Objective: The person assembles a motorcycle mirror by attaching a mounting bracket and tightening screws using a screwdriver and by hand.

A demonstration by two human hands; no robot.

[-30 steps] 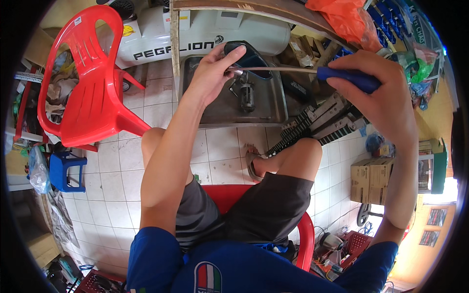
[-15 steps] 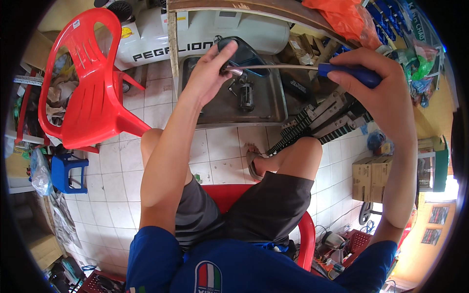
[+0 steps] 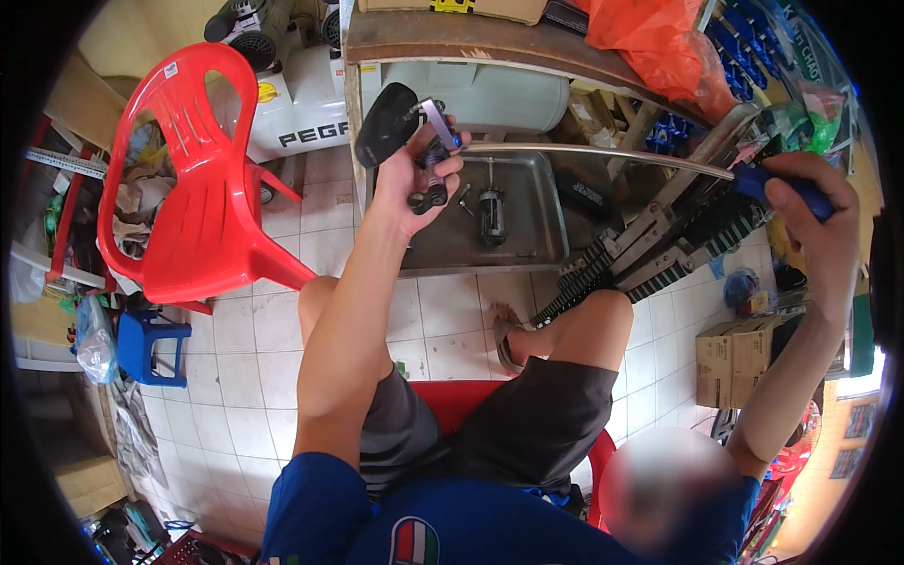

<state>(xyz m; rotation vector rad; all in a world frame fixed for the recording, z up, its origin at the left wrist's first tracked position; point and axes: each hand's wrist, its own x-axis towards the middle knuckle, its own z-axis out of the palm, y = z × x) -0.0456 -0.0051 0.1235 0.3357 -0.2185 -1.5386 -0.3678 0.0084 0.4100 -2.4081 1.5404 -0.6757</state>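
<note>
My left hand [image 3: 403, 188] is closed around the stem and bracket of a black rear-view mirror [image 3: 386, 122], raised above the tray. The mirror's rounded dark back is turned up, and a silver clamp piece sticks out above my fingers. My right hand [image 3: 824, 207], far out at the right, grips the blue handle of a long screwdriver [image 3: 603, 155]. Its thin metal shaft runs left to the bracket, the tip meeting it near a small blue spot by my left fingers. Whether the tip sits in a screw is too small to tell.
Below my hands a metal tray [image 3: 557, 212] holds a dark cylindrical part [image 3: 492, 215] and small metal pieces. Green-and-black toothed metal parts [image 3: 650, 247] lean at its right. A wooden bench edge [image 3: 508, 42] stands behind. A red plastic chair [image 3: 202, 188] is at the left.
The mirror has turned over from showing its glass to showing its back, and its bracket has come into sight. My right hand and the screwdriver handle have moved right and lower.
</note>
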